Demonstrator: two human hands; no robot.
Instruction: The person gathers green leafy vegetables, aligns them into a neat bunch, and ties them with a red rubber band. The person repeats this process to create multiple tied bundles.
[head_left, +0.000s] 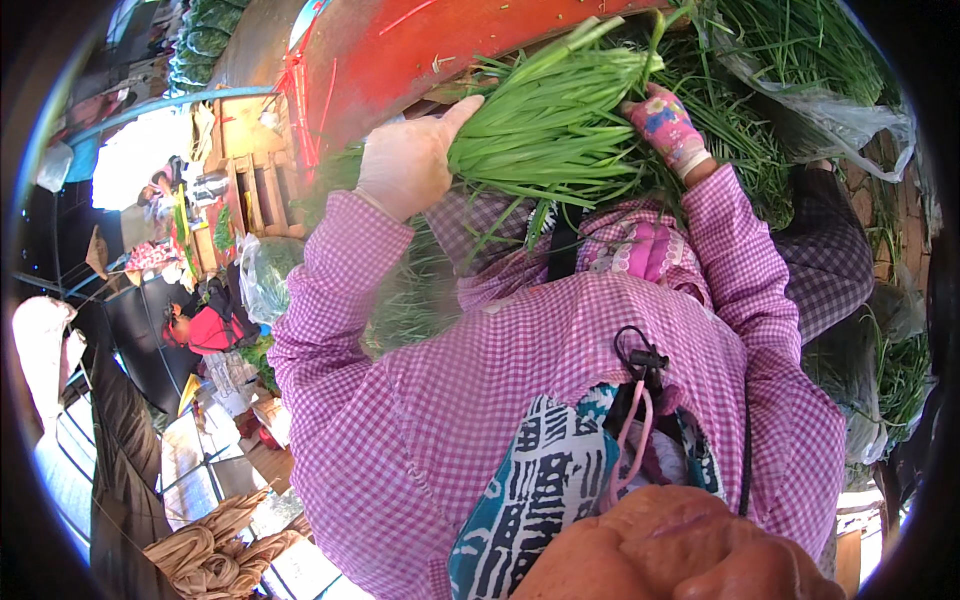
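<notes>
A fanned bunch of chives [550, 125] with long flat green leaves lies between my hands, above my lap. In a pale, thin glove, my left hand [408, 162] grips the bunch's left edge, its thumb along the leaves and the other fingers hidden beneath. My right hand [664, 125], in a pink floral glove, is closed on the bunch's right side near the paler stems. Several cut stalks stick out above the bunch at the top.
A red tabletop [400, 55] spreads ahead, with red plastic ties [297, 105] hanging at its left. More loose chives [800, 45] are heaped at the right beside a clear plastic bag [850, 130]. At far left, a person in red [208, 325] is beyond another clear bag [262, 280].
</notes>
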